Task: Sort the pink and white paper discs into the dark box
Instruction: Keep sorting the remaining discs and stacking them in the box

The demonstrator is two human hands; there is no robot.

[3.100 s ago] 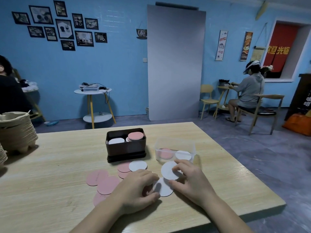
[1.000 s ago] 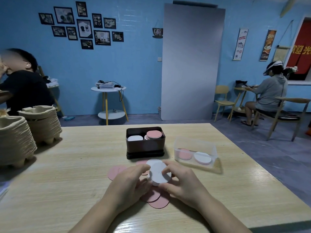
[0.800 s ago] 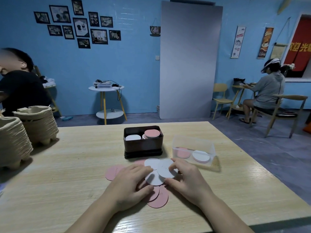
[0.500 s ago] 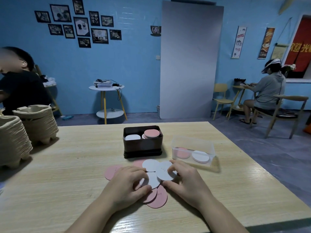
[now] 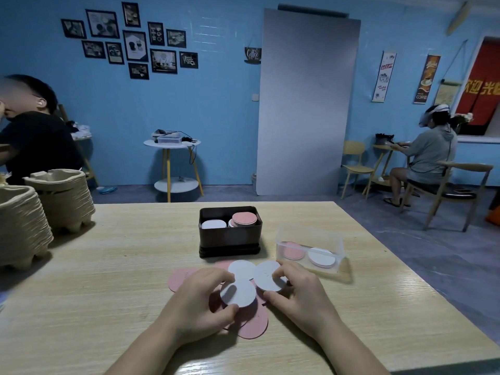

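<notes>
The left hand pinches a round white paper disc: the thumb sits on its six o'clock rim and the curled fingers on its ten o'clock rim. The right hand grips a second white paper disc, with fingertips at the rim's two o'clock and the thumb near five o'clock. A third white disc lies between them, overlapped by both.

Flat pink paper discs are spread on the pale wooden table under the hands. Palms and white discs cover most of them, so I cannot count them. I also cannot tell whether the held discs are clear of the pile.

The discs face upward and, being round, have no long axis. The dark rectangular box stands at twelve o'clock from the hands, its long side running nine to three, white stack at nine, taller pink stack at three. A clear plastic box holding one pink and one white pile sits at two o'clock.
</notes>
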